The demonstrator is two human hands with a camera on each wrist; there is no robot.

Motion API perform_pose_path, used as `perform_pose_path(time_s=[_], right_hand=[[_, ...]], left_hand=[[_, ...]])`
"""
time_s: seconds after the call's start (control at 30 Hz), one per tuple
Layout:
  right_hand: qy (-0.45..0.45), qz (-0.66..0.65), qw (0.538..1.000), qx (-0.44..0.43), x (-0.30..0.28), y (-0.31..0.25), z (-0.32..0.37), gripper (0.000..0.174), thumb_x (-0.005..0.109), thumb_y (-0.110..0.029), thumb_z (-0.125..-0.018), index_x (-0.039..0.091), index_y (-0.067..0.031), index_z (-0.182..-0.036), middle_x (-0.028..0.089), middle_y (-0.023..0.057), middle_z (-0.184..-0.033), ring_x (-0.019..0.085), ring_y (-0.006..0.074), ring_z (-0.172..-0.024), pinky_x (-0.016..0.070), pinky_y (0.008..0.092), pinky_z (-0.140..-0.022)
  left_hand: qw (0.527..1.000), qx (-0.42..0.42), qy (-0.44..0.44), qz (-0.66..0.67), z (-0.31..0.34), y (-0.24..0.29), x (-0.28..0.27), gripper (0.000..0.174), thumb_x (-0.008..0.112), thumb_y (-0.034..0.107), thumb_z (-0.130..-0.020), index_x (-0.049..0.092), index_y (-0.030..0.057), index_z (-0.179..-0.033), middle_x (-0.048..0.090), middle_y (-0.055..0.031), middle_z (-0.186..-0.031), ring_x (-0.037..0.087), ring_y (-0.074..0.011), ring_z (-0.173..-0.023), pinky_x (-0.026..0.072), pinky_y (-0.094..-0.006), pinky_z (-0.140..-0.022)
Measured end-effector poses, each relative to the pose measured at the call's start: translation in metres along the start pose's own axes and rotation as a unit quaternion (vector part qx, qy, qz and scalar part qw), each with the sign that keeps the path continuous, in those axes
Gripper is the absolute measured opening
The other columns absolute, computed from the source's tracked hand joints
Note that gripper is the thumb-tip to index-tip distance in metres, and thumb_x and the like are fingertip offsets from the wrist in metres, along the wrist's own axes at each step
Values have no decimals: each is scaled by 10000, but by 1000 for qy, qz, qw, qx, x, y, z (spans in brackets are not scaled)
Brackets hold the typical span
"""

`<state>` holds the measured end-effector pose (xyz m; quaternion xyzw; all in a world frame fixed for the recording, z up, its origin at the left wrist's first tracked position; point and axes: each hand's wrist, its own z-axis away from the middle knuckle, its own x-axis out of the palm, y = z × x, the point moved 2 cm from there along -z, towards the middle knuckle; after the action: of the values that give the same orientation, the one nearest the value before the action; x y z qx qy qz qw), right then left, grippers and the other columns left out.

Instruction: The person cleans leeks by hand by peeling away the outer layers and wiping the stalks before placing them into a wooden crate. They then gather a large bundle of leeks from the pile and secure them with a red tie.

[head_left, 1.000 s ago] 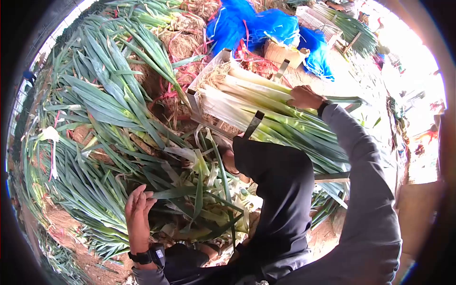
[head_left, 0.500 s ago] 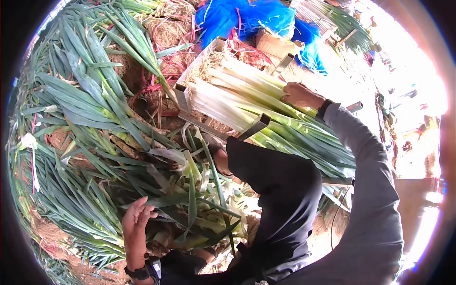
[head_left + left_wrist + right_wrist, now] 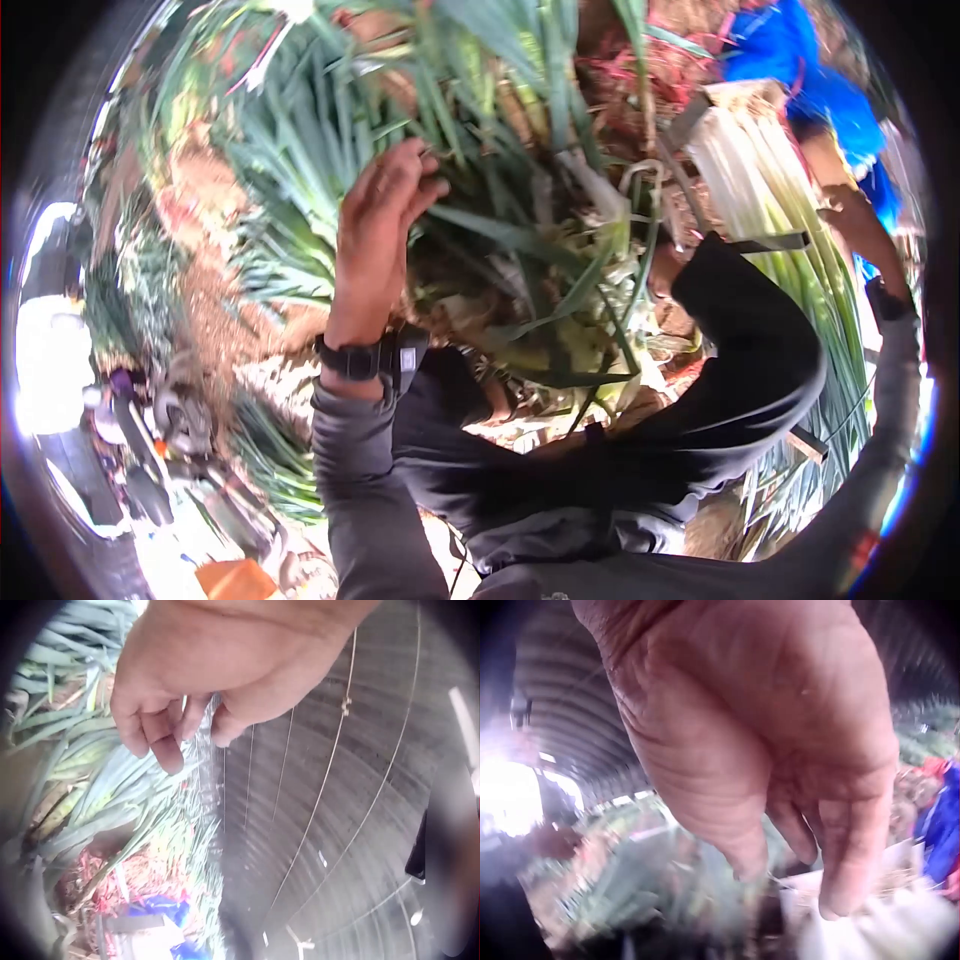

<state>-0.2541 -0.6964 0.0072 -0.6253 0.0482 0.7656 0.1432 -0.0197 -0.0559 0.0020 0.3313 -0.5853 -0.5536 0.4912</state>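
Long green onions (image 3: 770,185) with white stalks lie side by side in a metal rack (image 3: 770,243) at the right of the head view. Beside the bundle's far edge is my right hand (image 3: 862,228). In the right wrist view its fingers (image 3: 851,855) point down loosely over blurred white stalks, with nothing gripped. My left hand (image 3: 375,240) hovers over a heap of green onions (image 3: 290,180), fingers loosely bent and holding nothing. The left wrist view shows the same loose fingers (image 3: 169,754) against the onion heap and the roof.
Stripped leaves (image 3: 560,345) lie between my legs (image 3: 740,330), close to the rack. Blue netting (image 3: 835,110) and red twine (image 3: 680,75) lie beyond the rack. An orange item (image 3: 235,578) and other clutter sit at lower left.
The head view has swung left, so the rack and onions now appear farther right. My left hand appears higher in view. My right hand has shifted from the bundle's top to its far edge.
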Motion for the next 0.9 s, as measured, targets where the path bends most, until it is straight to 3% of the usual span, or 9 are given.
perform_pose_path(time_s=[0.07,0.17,0.37,0.47,0.6,0.67,0.7,0.8,0.9], right_hand=[[-80,-163,978,99,-79,-185,-3,433,662,-259,-972,600,10,-1304,643,93,-1049,643,173,-924,531,323,-759],[-87,-330,934,-104,-95,-316,-17,425,636,-312,-1008,607,14,-1279,658,74,-1006,654,136,-784,526,291,-641],[-347,-405,824,-192,59,-554,-99,370,580,-289,-1052,632,71,-1117,653,110,-869,741,196,-800,591,243,-574],[-295,-442,829,-174,163,-637,-110,369,675,-357,-994,665,2,-911,652,77,-784,660,151,-601,561,268,-534],[-179,-331,913,-159,305,-687,-120,539,746,-529,-869,691,3,-803,673,148,-728,713,247,-647,543,400,-575],[-71,-317,940,-107,348,-701,-108,590,749,-558,-823,707,30,-813,688,236,-739,667,443,-710,534,501,-716],[26,-313,945,-94,359,-704,-105,495,739,-472,-823,715,19,-769,690,238,-722,677,412,-689,529,485,-688],[-101,-438,892,-44,328,-684,-119,416,717,-390,-819,720,26,-803,679,229,-697,688,400,-681,527,472,-673],[-130,-488,859,-84,285,-630,-151,300,718,-262,-841,695,25,-756,617,88,-604,609,230,-570,438,390,-553]], left_hand=[[994,7,67,84,1,13,-44,360,639,183,-1015,611,-40,-1296,675,-148,-1205,687,-224,-1005,561,-368,-951],[970,24,61,233,3,13,-111,280,627,141,-1014,634,-21,-1242,725,-111,-1061,709,-197,-909,589,-354,-894],[945,64,164,276,23,25,-159,222,636,157,-1009,658,1,-1165,724,-69,-980,704,-156,-809,598,-339,-879],[933,94,195,289,32,29,-186,202,630,167,-1018,651,14,-1148,707,-54,-986,685,-138,-799,589,-332,-890],[929,100,196,299,43,34,-193,171,614,168,-1034,625,30,-1132,686,-22,-957,656,-111,-778,584,-314,-892],[924,89,216,303,47,36,-193,184,623,172,-1029,627,25,-1139,685,-23,-953,654,-108,-786,591,-311,-888],[922,87,219,307,47,34,-193,203,633,181,-1025,629,23,-1153,685,-22,-966,653,-105,-795,585,-315,-906],[926,93,202,306,43,30,-196,251,625,182,-1021,624,10,-1203,702,-46,-992,688,-134,-829,594,-325,-885],[931,80,201,296,40,31,-184,237,623,164,-1018,632,19,-1205,707,-51,-997,693,-139,-832,592,-317,-876]])
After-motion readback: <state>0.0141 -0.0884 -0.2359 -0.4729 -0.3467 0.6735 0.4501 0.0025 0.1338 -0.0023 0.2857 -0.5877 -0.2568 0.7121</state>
